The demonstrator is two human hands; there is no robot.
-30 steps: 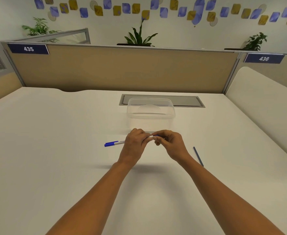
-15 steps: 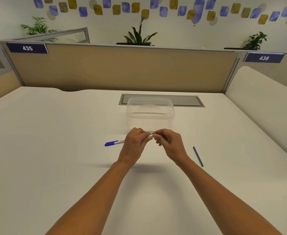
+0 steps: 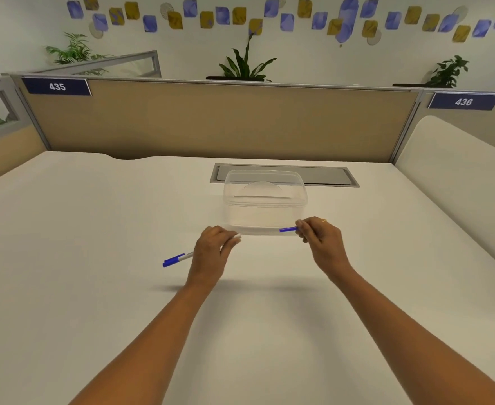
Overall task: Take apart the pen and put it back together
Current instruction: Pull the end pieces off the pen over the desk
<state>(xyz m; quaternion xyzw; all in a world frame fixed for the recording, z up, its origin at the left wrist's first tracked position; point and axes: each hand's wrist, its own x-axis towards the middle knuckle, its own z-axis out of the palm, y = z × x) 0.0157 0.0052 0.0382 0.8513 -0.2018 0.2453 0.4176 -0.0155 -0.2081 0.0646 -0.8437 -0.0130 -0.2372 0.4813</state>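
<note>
My left hand [image 3: 214, 252] grips a white pen barrel just above the table. Its blue capped end [image 3: 173, 260] sticks out to the left, and its white end [image 3: 237, 236] shows past my fingertips on the right. My right hand [image 3: 322, 244] is a short way off to the right and pinches a small blue pen piece [image 3: 288, 229] that points left toward the barrel. The two parts are apart, with a clear gap between them. The thin blue refill seen earlier on the table is hidden, probably behind my right arm.
A clear plastic container [image 3: 265, 200] with a lid stands right behind my hands. Beyond it a grey cable hatch [image 3: 328, 175] is set into the white desk [image 3: 94, 273]. Beige partition panels [image 3: 225, 121] close off the back and both sides.
My hands were together at the pen's right end. My right hand has pulled away to the right with the blue piece, while my left hand kept the barrel.
</note>
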